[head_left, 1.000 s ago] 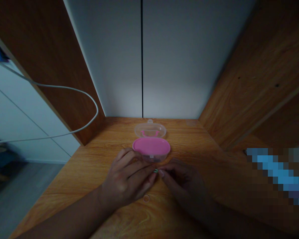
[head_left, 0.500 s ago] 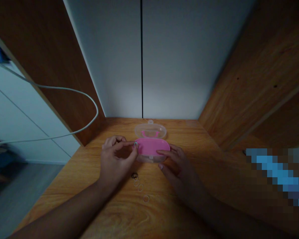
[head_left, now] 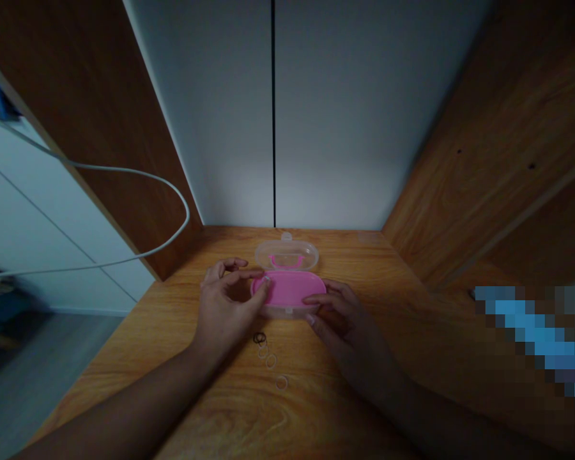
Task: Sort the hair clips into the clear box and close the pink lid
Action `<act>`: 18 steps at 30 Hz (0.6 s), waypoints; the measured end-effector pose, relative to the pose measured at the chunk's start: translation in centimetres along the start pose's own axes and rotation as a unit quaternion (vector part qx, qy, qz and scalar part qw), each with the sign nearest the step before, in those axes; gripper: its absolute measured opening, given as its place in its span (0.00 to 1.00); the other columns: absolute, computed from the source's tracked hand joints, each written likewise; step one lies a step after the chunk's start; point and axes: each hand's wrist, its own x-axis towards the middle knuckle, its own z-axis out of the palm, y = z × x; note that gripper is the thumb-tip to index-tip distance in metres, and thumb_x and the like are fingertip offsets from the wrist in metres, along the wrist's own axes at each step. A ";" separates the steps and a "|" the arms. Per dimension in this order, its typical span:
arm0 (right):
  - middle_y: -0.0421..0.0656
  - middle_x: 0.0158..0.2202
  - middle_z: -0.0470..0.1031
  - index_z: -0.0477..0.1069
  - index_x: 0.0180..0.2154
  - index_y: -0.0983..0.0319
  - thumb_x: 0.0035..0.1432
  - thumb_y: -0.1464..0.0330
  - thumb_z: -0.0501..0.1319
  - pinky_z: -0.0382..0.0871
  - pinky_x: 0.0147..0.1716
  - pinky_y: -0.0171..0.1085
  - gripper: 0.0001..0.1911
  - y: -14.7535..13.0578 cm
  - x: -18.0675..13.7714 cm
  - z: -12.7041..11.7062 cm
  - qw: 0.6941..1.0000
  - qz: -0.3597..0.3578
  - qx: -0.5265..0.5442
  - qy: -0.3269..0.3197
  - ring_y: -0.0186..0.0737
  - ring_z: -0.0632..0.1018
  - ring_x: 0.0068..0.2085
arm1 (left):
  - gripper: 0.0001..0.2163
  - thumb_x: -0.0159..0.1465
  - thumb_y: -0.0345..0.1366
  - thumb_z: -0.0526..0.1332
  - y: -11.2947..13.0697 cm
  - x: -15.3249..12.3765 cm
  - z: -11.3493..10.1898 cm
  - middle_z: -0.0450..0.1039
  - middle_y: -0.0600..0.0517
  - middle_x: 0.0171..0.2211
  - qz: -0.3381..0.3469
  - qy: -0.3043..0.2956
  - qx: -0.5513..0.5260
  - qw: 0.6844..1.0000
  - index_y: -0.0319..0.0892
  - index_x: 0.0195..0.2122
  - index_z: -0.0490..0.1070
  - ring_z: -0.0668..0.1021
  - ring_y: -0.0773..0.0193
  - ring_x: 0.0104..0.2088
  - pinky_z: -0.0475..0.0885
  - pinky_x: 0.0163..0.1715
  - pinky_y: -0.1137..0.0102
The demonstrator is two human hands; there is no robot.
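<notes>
A small oval plastic case stands open on the wooden surface, its clear lid (head_left: 311, 255) with a pink handle tipped back. A pink inner tray (head_left: 292, 289) sits over the clear base (head_left: 287, 312). My left hand (head_left: 227, 303) pinches the tray's left end, thumb over its top; a small pale spot shows at the thumb tip, too blurred to name. At the right end, my right hand (head_left: 347, 326) holds the case, fingers on the tray's rim and thumb at the front. In front lie dark hair ties (head_left: 259, 338) and several thin pale rings (head_left: 281, 383).
White panels (head_left: 220, 128) close off the back of the wooden surface (head_left: 211, 409). Wooden boards rise at the left (head_left: 100, 128) and right (head_left: 498, 160). A white cable (head_left: 184, 223) loops in from the left. A blurred-out blue patch lies at the far right.
The pink tray's left end has shifted left and slightly toward me. My left thumb now lies farther over the tray, and the small greenish ring at its fingertips no longer shows. The right hand barely moved.
</notes>
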 end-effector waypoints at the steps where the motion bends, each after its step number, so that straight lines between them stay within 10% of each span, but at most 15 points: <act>1: 0.45 0.52 0.67 0.76 0.43 0.53 0.60 0.68 0.62 0.64 0.59 0.53 0.09 0.0 0.0 0.0 1.000 0.002 -0.001 -0.001 0.48 0.70 0.57 | 0.07 0.57 0.39 0.71 0.0 0.0 0.0 0.73 0.48 0.41 -0.004 -0.005 -0.002 1.000 0.46 0.35 0.81 0.75 0.54 0.46 0.72 0.47 0.53; 18: 0.47 0.54 0.66 0.77 0.41 0.55 0.60 0.66 0.62 0.74 0.50 0.49 0.08 0.6 0.4 0.1 0.998 0.031 0.043 0.045 0.47 0.73 0.53 | 0.26 0.56 0.39 0.72 1.3 -0.8 0.2 0.74 0.45 0.51 -0.023 -0.175 -0.094 0.980 0.44 0.53 0.67 0.78 0.52 0.49 0.73 0.51 0.56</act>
